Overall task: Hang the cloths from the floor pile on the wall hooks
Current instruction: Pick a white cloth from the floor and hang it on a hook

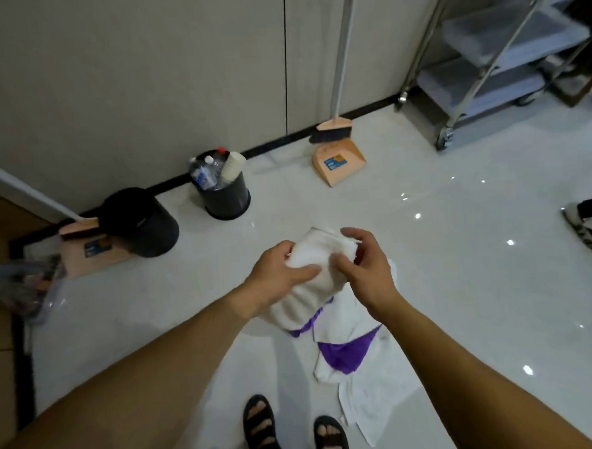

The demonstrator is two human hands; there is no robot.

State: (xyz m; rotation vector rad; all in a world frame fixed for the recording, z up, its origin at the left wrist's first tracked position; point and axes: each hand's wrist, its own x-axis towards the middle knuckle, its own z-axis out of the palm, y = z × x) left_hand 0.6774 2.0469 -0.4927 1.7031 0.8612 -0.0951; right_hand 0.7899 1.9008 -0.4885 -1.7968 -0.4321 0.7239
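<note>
Held: white cloth point(308, 285), bunched, ribbed in soft folds, up off the floor point(462, 284) between both hands. Grip: left hand point(276, 276) wraps its left side, fingers curled behind, thumb laid across the front. The right hand point(367, 272) pinches the upper right edge, thumb and fingers closed on the fabric. The cloth's lower end sags below the hands toward the pile point(337, 325).

The pile lies on the floor under and nearer than the right hand: several crumpled white pieces, with a purple cloth point(342, 355) showing between them.

Beyond the hands, to the left: open black bin point(228, 200) against the wall, holding clear plastic bottles point(204, 176) and a stack of paper cups point(231, 167), all rising over the rim. Further left: second black bin point(144, 229), contents not visible. Beyond the right hand: peach dustpan point(339, 163), a brush head resting in it
</note>
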